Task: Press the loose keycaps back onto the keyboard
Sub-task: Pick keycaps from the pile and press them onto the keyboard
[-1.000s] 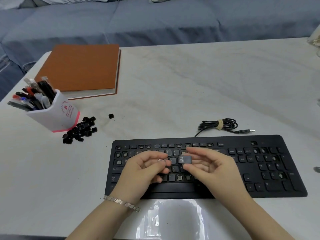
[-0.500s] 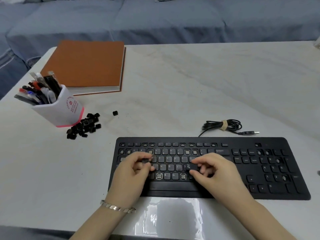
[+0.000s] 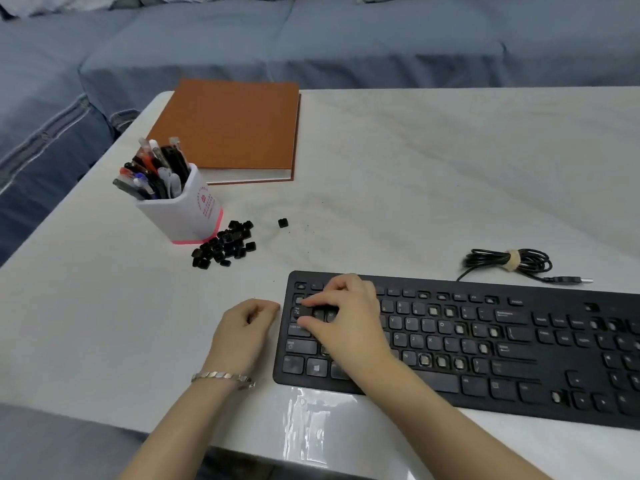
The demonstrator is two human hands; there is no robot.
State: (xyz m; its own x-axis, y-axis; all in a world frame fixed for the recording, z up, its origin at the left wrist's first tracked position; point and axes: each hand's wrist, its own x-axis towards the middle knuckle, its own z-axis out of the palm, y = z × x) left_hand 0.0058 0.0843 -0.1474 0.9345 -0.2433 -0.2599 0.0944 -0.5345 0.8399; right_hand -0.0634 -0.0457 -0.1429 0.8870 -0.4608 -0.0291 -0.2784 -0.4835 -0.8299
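Pinching a keycap [image 3: 306, 310] at the left end of the keyboard [image 3: 450, 386], the right hand [image 3: 346, 317] seems to seat it; pressed askew, it may jam. The left hand [image 3: 247, 327] is curled, its contents unclear.

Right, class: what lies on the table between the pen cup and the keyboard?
A pile of loose black keycaps lies there, close to the pen cup, short of the keyboard; one stray keycap sits apart. The head view shows it.

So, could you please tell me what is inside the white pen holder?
A bunch of pens, red, blue and black, stands in the pen holder, their tops leaning out to the left. Its wall hides their lower ends and the bottom.
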